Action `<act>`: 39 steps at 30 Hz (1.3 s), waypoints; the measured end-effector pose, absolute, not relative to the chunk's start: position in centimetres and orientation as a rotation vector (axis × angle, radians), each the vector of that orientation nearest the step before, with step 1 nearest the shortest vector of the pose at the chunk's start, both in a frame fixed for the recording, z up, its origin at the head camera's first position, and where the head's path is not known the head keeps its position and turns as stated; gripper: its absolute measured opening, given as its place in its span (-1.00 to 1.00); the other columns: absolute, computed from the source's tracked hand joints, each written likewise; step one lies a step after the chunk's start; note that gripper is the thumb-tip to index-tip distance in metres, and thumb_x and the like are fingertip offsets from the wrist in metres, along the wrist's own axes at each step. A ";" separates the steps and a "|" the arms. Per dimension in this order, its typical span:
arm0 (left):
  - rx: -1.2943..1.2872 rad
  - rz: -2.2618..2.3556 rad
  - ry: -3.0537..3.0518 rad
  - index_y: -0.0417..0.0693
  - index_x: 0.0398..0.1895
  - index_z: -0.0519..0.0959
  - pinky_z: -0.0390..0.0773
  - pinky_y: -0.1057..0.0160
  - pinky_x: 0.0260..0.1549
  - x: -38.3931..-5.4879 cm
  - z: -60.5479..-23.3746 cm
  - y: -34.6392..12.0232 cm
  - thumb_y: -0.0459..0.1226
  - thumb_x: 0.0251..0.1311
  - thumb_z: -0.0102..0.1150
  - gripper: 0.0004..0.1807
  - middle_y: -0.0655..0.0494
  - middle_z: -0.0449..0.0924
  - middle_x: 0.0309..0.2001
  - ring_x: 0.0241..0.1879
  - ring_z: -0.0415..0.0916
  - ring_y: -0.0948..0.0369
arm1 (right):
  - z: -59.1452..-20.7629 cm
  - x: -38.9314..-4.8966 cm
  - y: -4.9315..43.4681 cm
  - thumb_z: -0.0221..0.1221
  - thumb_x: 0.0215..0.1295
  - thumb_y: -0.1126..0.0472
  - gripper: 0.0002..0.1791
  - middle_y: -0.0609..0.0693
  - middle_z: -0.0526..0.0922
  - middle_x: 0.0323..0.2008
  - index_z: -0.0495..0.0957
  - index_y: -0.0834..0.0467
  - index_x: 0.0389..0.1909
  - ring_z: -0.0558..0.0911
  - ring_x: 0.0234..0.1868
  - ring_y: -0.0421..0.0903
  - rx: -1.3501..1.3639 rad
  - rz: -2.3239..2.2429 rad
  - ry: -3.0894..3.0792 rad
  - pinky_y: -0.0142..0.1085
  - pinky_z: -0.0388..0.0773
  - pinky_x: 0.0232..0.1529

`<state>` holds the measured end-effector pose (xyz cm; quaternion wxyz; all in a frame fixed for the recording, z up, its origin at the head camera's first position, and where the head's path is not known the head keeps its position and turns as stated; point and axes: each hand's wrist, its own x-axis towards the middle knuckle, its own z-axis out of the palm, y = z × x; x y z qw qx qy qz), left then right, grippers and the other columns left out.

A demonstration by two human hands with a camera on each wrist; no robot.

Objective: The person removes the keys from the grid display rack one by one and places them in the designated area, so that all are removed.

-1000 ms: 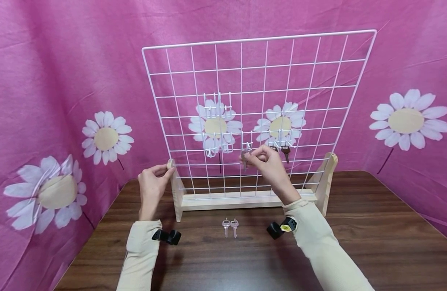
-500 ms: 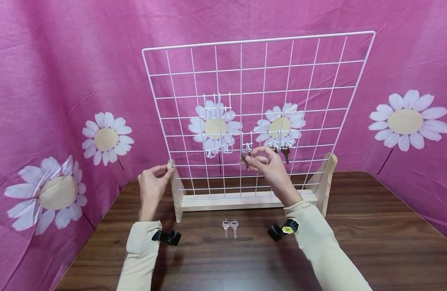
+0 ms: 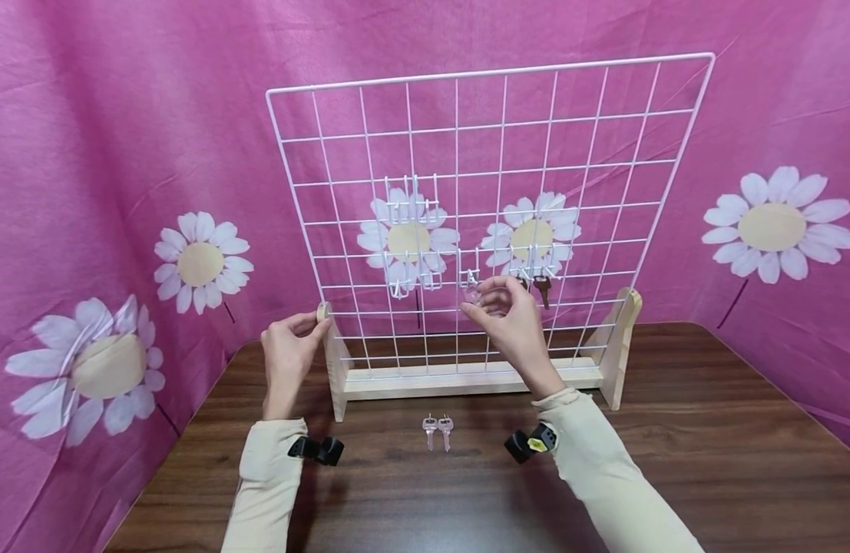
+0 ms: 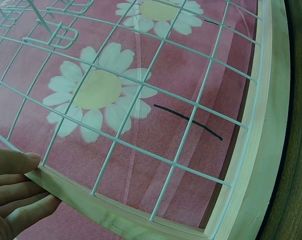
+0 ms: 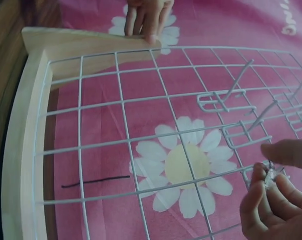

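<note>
A white wire grid panel (image 3: 457, 161) stands in a wooden stand (image 3: 466, 379) on the table. My left hand (image 3: 292, 349) pinches the top of the stand's left upright (image 3: 335, 361). At a white hook (image 3: 469, 275) low on the grid, the fingers of my right hand (image 3: 510, 319) are curled round a shiny key (image 5: 269, 178). Those fingers partly hide it, and I cannot tell whether its ring sits on the hook. Dark keys (image 3: 544, 292) hang from hooks to the right of that hand. Two silver keys (image 3: 438, 432) lie side by side on the table.
More white hooks hang on the grid, an upper set (image 3: 412, 203) and a lower-left set (image 3: 416, 280). The brown wooden table (image 3: 425, 507) extends around the stand. A pink flowered cloth (image 3: 155, 138) surrounds it behind and at the sides.
The key by the right hand has turned and its shaft no longer shows below the fingers. The right thumb and index finger have spread slightly. My left hand has stayed on the upright.
</note>
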<state>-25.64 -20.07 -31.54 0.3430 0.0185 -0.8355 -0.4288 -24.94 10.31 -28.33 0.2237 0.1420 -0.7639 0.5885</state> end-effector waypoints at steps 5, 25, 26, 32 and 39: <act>0.047 -1.106 -2.173 -0.24 -0.21 0.73 0.61 0.05 -0.23 -25.7 -31.6 -20.1 -0.25 0.07 0.41 -0.74 -0.14 0.71 -0.31 -0.22 0.69 -0.01 | -28.3 -24.9 10.0 0.36 0.04 0.39 -0.66 0.18 0.68 -0.40 0.50 0.29 -0.16 0.59 -0.47 -0.14 0.350 1.435 -2.104 -0.50 0.54 -0.38; 0.043 -1.106 -2.163 -0.25 -0.22 0.73 0.60 0.04 -0.21 -25.8 -31.7 -20.2 -0.26 0.05 0.42 -0.74 -0.14 0.71 -0.31 -0.21 0.68 0.00 | -28.3 -23.6 10.2 0.26 0.17 0.28 -0.92 0.11 0.71 -0.41 0.68 0.22 -0.37 0.63 -0.36 0.06 0.383 0.731 -1.950 -0.05 0.55 -0.38; 0.045 -1.108 -2.164 -0.25 -0.22 0.73 0.60 0.04 -0.21 -25.8 -31.7 -20.2 -0.26 0.06 0.42 -0.74 -0.14 0.71 -0.31 -0.21 0.68 0.00 | -28.3 -23.5 10.2 0.27 0.17 0.28 -0.91 0.10 0.70 -0.41 0.68 0.22 -0.38 0.62 -0.36 0.07 0.387 0.695 -1.936 -0.05 0.54 -0.37; 0.054 -1.114 -2.169 -0.24 -0.21 0.73 0.61 0.07 -0.21 -25.7 -31.6 -20.1 -0.26 0.06 0.41 -0.74 -0.13 0.71 -0.31 -0.21 0.68 0.02 | -28.2 -22.8 10.2 0.30 0.12 0.30 -0.90 0.10 0.57 -0.49 0.70 0.28 -0.41 0.47 -0.42 0.07 0.423 0.596 -1.860 -0.11 0.43 -0.41; 0.050 -1.116 -2.166 -0.25 -0.22 0.73 0.62 0.11 -0.25 -25.8 -31.6 -20.1 -0.27 0.05 0.43 -0.74 -0.14 0.71 -0.31 -0.23 0.69 0.02 | -28.0 -21.7 10.5 0.29 0.14 0.34 -0.91 0.11 0.60 -0.46 0.69 0.30 -0.35 0.48 -0.40 0.07 0.448 0.581 -1.822 -0.13 0.46 -0.40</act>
